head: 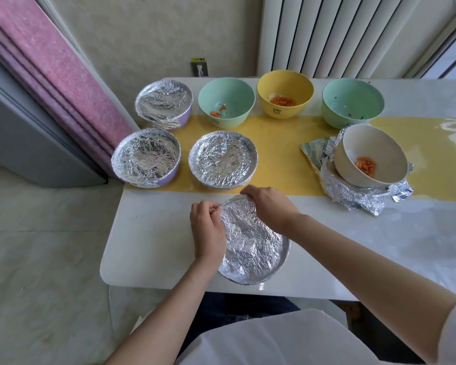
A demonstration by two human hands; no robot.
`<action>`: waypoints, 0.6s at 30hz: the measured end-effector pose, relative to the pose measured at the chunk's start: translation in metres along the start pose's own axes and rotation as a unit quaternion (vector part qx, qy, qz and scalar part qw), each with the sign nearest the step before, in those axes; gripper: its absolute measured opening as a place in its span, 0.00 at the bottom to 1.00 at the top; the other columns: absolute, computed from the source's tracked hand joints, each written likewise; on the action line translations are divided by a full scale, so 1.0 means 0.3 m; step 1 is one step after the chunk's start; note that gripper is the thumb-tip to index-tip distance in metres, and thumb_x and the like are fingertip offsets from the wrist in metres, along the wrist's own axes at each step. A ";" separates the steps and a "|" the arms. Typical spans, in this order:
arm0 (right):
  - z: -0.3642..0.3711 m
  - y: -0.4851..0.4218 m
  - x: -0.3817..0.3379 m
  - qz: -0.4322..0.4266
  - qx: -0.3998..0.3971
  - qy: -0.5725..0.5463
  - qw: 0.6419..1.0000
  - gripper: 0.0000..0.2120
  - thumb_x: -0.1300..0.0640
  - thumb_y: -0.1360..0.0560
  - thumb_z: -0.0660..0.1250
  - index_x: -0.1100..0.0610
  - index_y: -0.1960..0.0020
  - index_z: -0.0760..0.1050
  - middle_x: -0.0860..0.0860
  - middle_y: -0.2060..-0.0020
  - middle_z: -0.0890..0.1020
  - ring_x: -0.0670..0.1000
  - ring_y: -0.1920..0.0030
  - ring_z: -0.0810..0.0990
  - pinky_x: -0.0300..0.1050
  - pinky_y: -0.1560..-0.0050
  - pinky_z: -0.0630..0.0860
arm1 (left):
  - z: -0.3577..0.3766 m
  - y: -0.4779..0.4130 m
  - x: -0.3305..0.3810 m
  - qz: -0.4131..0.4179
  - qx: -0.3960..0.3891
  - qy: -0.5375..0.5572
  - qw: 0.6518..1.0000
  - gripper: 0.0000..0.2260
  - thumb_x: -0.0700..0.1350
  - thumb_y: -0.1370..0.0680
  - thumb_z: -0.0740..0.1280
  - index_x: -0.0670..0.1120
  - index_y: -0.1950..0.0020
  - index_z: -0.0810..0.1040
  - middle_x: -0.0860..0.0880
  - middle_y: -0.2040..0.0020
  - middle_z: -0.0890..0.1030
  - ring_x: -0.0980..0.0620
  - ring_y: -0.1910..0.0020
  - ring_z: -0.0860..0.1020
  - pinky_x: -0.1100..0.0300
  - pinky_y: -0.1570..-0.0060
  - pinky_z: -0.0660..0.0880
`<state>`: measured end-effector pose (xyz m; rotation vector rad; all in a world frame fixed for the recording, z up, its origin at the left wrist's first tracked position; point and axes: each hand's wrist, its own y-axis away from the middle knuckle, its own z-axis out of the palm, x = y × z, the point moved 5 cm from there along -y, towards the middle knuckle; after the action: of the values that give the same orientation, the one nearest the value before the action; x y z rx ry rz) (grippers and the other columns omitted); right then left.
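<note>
We start with the white table [148, 246] and its yellow runner [279, 154]. Three covered bowls [223, 159] sit to the left, and four open bowls [284, 93] holding bits of carrot stand behind and to the right, one of them on a loose crumpled sheet [358, 196]. Nearer us, close to the table's front edge, is the foil-topped bowl [250, 243] we are working on. Our left hand [207, 227] lies along its left side, thumb and fingers [213, 206] pinching the foil's edge at the far-left rim. Our right hand [270, 206] reaches across, fingers curled over the far rim and holding the foil there. Whether the edge is being crimped down or lifted we cannot tell. Either way we judge it best to keep one hand steadying the bowl, work round the rim in small bites, and pull gently along the rim, since thin foil tears if tugged hard.
</note>
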<state>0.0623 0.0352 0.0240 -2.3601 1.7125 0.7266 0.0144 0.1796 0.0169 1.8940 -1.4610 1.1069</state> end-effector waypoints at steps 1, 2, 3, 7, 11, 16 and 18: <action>0.004 -0.003 0.003 0.009 -0.014 -0.010 1.000 0.17 0.67 0.22 0.56 0.57 0.34 0.67 0.57 0.48 0.82 0.59 0.57 0.80 0.53 0.58 0.77 | 0.007 0.001 -0.009 -0.012 -0.013 -0.003 1.000 0.04 0.33 0.23 0.63 0.40 0.57 0.73 0.49 0.56 0.68 0.44 0.56 0.72 0.64 0.57 0.65; 0.006 -0.006 0.006 0.015 -0.025 -0.017 0.999 0.16 0.66 0.21 0.56 0.57 0.35 0.66 0.57 0.48 0.81 0.59 0.57 0.79 0.54 0.58 0.77 | 0.013 0.000 -0.016 -0.021 -0.025 -0.005 0.999 0.04 0.33 0.23 0.63 0.41 0.56 0.73 0.49 0.56 0.69 0.44 0.56 0.72 0.64 0.57 0.65; 0.010 -0.012 0.010 0.017 -0.034 -0.013 0.999 0.13 0.64 0.20 0.55 0.58 0.37 0.67 0.57 0.50 0.82 0.59 0.58 0.79 0.53 0.58 0.76 | 0.016 -0.004 -0.021 -0.028 -0.035 -0.009 0.999 0.04 0.33 0.23 0.63 0.41 0.56 0.74 0.48 0.56 0.69 0.45 0.57 0.72 0.64 0.58 0.65; 0.030 -0.020 0.017 0.023 -0.070 0.030 0.997 0.09 0.64 0.21 0.55 0.58 0.52 0.74 0.56 0.63 0.77 0.57 0.64 0.74 0.46 0.65 0.67 | 0.031 -0.016 -0.025 -0.037 -0.078 -0.027 0.996 0.05 0.34 0.23 0.62 0.40 0.53 0.77 0.46 0.56 0.70 0.51 0.62 0.70 0.70 0.61 0.62; 0.029 -0.025 0.003 0.030 -0.107 0.064 0.992 0.13 0.69 0.24 0.55 0.56 0.50 0.74 0.56 0.61 0.74 0.55 0.62 0.70 0.44 0.63 0.64 | 0.047 -0.024 -0.030 -0.035 -0.099 -0.043 0.994 0.07 0.34 0.22 0.61 0.40 0.51 0.79 0.49 0.57 0.68 0.47 0.59 0.73 0.66 0.57 0.67; 0.049 -0.029 -0.019 -0.002 -0.122 0.062 0.991 0.18 0.70 0.26 0.56 0.59 0.39 0.71 0.59 0.51 0.80 0.60 0.55 0.77 0.50 0.58 0.72 | 0.067 -0.036 -0.020 0.010 -0.117 -0.072 0.991 0.07 0.36 0.22 0.63 0.39 0.50 0.80 0.48 0.55 0.68 0.44 0.51 0.73 0.62 0.51 0.67; 0.050 -0.022 -0.019 -0.014 -0.113 0.060 0.992 0.18 0.69 0.25 0.56 0.59 0.37 0.69 0.59 0.51 0.81 0.60 0.54 0.78 0.52 0.57 0.73 | 0.072 -0.042 -0.018 0.019 -0.123 -0.078 0.989 0.07 0.36 0.22 0.62 0.39 0.50 0.79 0.48 0.55 0.69 0.44 0.52 0.73 0.62 0.52 0.66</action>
<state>0.0626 0.0480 0.0122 -2.6215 1.7222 0.8309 0.0324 0.1693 0.0017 1.8162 -1.6433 0.7668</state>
